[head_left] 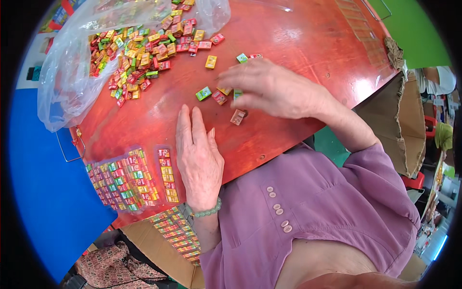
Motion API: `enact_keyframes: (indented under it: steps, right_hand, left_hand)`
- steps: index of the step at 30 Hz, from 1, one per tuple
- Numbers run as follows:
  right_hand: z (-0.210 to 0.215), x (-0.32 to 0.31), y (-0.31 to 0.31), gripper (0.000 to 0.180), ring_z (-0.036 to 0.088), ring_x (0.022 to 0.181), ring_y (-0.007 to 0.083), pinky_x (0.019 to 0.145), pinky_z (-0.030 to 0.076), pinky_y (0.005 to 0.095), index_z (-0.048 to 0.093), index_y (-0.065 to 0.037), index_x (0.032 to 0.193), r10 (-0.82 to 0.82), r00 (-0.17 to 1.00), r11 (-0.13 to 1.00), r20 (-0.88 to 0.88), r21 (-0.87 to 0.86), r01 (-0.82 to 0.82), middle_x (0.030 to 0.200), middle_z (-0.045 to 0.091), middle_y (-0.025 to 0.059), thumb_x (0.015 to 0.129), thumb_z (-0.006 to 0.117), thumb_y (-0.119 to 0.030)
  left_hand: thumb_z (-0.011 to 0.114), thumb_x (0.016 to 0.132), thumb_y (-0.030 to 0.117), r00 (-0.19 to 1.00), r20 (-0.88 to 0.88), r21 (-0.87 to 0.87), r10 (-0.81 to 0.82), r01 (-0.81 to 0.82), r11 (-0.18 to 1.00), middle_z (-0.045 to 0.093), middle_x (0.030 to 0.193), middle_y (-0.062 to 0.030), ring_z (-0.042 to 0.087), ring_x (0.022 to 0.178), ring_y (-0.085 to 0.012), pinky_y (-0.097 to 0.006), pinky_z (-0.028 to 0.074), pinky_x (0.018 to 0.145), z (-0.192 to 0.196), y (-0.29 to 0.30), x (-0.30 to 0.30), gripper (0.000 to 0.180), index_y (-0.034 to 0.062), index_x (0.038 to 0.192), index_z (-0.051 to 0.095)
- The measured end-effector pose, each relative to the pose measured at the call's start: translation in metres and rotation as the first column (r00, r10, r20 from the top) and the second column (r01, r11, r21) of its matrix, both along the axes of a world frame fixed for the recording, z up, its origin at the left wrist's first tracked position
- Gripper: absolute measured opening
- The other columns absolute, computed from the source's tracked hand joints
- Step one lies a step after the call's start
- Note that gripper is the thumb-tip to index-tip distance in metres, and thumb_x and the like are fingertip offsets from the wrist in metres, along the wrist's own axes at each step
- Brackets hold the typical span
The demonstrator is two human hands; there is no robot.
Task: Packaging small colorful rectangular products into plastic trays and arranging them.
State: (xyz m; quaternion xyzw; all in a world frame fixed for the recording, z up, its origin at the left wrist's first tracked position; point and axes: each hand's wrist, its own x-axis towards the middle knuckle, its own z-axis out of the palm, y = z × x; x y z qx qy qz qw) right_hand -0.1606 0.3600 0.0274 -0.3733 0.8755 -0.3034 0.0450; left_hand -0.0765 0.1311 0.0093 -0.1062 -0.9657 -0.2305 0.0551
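My left hand (199, 156) lies flat on the red table, fingers stretched out, holding nothing. A beaded bracelet circles that wrist. My right hand (279, 91) reaches over a few small coloured boxes, its fingers and thumb spread apart. Partly under its fingertips are a yellow box (224, 90) and a green box (237, 94). Beside them lie a red box (219, 98) and another green box (203, 93). A brown box (237, 116) sits just below the right thumb. Left of my left hand, a single strip of boxes (167, 174) stands in a neat column.
A loose heap of small boxes (144, 58) spills from a clear plastic bag (62, 91) at the far left. Packed rows of boxes (122, 180) lie near the table's left edge. Below it, a cardboard carton (149, 241) holds more rows. Another carton (409, 130) stands right.
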Motion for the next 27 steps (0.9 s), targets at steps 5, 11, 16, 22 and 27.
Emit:
enact_keyframes:
  steps: [5, 11, 16, 22, 27]
  right_hand:
    - [-0.006, -0.016, 0.032, 0.028, 0.065, 0.114, 0.0346, 0.096, 0.053, 0.0410, 0.064, 0.001, 0.126, -0.212, 0.977, 0.970, -0.008, -0.125, 0.209, 0.120, 0.068, 0.0165, 0.099, 0.063, -0.009]
    - [-0.020, -0.033, 0.032, 0.032, 0.059, 0.118, 0.0330, 0.100, 0.051, 0.0429, 0.066, -0.004, 0.126, -0.099, 0.979, 0.993, -0.179, 0.037, 0.108, 0.130, 0.063, 0.0116, 0.094, 0.063, -0.003]
    - [-0.024, -0.038, 0.031, 0.029, 0.057, 0.114, 0.0325, 0.100, 0.050, 0.0420, 0.069, -0.004, 0.120, -0.043, 0.985, 0.988, -0.166, 0.141, 0.067, 0.124, 0.061, 0.0103, 0.091, 0.066, -0.003]
    - [-0.024, -0.034, 0.044, 0.025, 0.059, 0.111, 0.0328, 0.095, 0.051, 0.0423, 0.069, -0.003, 0.115, -0.139, 0.984, 0.989, -0.111, 0.035, 0.143, 0.115, 0.060, 0.0130, 0.090, 0.068, -0.004]
    - [-0.009, -0.021, 0.048, 0.033, 0.060, 0.110, 0.0339, 0.094, 0.051, 0.0432, 0.066, -0.004, 0.120, -0.128, 0.991, 0.988, -0.021, 0.078, 0.130, 0.115, 0.060, 0.0134, 0.088, 0.071, -0.004]
  left_hand:
    - [0.060, 0.094, 0.000, 0.991, -0.073, -0.011, -0.108, 0.108, 0.994, 0.042, 0.153, -0.0273, 0.045, 0.140, -0.0436, -0.049, 0.042, 0.115, -0.003, 0.015, -0.019, 0.050, -0.0055, 0.143, 0.048]
    - [0.059, 0.089, -0.007, 0.986, -0.108, -0.110, -0.129, 0.117, 0.987, 0.052, 0.143, -0.0237, 0.050, 0.134, -0.0414, -0.047, 0.044, 0.113, -0.015, 0.018, -0.036, 0.049, -0.0065, 0.137, 0.053]
    - [0.065, 0.088, -0.002, 0.982, -0.172, -0.092, -0.081, 0.066, 0.994, 0.061, 0.120, -0.0178, 0.058, 0.112, -0.0363, -0.045, 0.050, 0.096, -0.010, 0.019, -0.031, 0.040, -0.0043, 0.127, 0.060]
    - [0.074, 0.088, 0.010, 0.998, -0.058, -0.095, -0.006, 0.001, 0.995, 0.059, 0.106, -0.0168, 0.060, 0.096, -0.0353, -0.046, 0.051, 0.084, -0.002, 0.016, -0.022, 0.033, -0.0005, 0.118, 0.062]
    - [0.075, 0.091, 0.016, 0.998, 0.039, -0.051, 0.040, -0.038, 0.998, 0.059, 0.106, -0.0184, 0.061, 0.095, -0.0373, -0.047, 0.052, 0.082, -0.001, 0.017, -0.021, 0.033, -0.0006, 0.115, 0.061]
